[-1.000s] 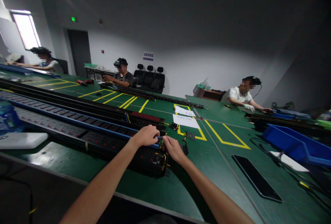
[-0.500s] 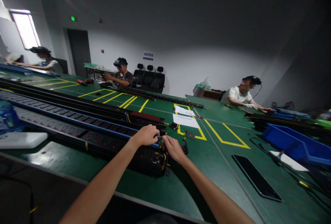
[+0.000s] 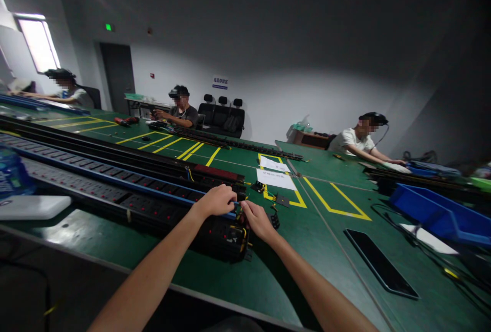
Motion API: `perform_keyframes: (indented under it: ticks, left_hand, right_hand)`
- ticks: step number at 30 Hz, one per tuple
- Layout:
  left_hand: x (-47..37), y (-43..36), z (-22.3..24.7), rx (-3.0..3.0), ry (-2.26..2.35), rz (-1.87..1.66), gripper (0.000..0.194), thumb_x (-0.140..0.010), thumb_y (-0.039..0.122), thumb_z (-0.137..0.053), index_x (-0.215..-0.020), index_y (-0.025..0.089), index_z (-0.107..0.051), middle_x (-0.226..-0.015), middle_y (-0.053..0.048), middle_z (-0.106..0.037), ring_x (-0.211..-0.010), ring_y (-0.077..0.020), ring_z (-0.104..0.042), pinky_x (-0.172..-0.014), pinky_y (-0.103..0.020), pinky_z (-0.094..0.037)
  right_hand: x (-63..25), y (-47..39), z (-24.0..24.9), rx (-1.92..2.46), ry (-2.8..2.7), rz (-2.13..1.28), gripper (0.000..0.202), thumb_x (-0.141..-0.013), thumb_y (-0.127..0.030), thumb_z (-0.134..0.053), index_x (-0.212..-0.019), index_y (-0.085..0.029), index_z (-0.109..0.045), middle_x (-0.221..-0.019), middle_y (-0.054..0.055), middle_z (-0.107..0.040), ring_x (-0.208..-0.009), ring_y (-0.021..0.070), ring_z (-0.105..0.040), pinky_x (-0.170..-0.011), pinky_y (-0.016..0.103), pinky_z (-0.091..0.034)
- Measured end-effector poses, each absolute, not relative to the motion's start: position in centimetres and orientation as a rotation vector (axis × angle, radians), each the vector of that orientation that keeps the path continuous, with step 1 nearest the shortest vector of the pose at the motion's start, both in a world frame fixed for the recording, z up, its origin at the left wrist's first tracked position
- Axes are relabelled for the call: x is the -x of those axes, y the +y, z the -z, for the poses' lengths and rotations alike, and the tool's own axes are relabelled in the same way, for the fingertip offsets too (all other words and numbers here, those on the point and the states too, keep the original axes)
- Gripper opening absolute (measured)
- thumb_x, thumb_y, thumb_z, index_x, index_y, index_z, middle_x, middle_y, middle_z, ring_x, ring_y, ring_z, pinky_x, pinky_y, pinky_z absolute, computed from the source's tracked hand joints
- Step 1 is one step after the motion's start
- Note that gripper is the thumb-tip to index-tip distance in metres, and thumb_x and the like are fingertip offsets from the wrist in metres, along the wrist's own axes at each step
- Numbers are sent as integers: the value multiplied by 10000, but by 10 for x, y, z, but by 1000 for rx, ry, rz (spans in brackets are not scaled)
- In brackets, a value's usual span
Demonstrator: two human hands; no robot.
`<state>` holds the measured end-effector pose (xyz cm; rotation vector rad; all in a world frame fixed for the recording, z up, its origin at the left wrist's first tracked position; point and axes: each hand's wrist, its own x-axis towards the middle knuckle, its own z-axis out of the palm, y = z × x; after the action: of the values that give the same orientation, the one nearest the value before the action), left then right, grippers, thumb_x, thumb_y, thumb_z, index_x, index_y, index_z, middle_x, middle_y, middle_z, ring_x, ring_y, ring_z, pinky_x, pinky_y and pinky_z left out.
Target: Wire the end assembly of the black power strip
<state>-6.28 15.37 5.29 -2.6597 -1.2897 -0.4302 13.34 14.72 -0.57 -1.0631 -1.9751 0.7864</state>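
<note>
Only a coworker's glove (image 3: 397, 167) has shifted, while I see no headway here: my left hand (image 3: 218, 201) and right hand (image 3: 258, 218) stay pinched narrow at the blue strip's (image 3: 230, 216) end, grip unclear.

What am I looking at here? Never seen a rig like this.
No robot: it's a person working bare-handed, seen by one camera worn on their head, looking forward and down. The left hand and right hand meet at the near end of long black strips, by some wires; the grip hides what exactly they pinch. The green table also bears a phone, papers and a blue bin. Other people sit farther off.
</note>
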Motion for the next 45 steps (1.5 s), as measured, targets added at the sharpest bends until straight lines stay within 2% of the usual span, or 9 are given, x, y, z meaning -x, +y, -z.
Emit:
perform_keyframes:
  ticks: [8, 19, 39, 45]
  left_hand:
    - [63, 154, -52, 2663, -1276, 438, 196, -842, 229, -545, -892, 199, -732, -875, -63, -680, -888, -212, -632, -938, -338, -468]
    - [63, 153, -54, 2656, -1288, 420, 212, -842, 220, -535, -908, 202, -736, -886, -67, -688, -892, -222, -636, -856, -325, -491]
    - [62, 152, -55, 2667, -1286, 439, 202, -839, 220, -542, -894, 196, -735, -877, -67, -684, -883, -216, -632, -914, -335, -475]
    - [62, 152, -55, 2657, -1291, 439, 194, -843, 224, -548, -896, 201, -733, -883, -63, -684, -882, -212, -631, -875, -318, -480]
  right_hand:
    - [-134, 149, 7, 1073, -1982, -773, 480, -1009, -547, -335, -807, -196, -593, -604, -7, -612, -486, 141, -571, -510, 228, -390]
    - [-133, 148, 6, 1058, -1982, -762, 480, -1011, -545, -337, -802, -198, -595, -604, -11, -599, -497, 144, -571, -512, 233, -391]
    - [-133, 148, 6, 1081, -1983, -767, 505, -1006, -572, -319, -823, -198, -606, -612, -4, -616, -496, 145, -573, -513, 233, -403]
    - [-133, 148, 7, 1075, -1985, -783, 512, -1005, -578, -315, -833, -196, -609, -615, -5, -620, -486, 140, -573, -508, 231, -403]
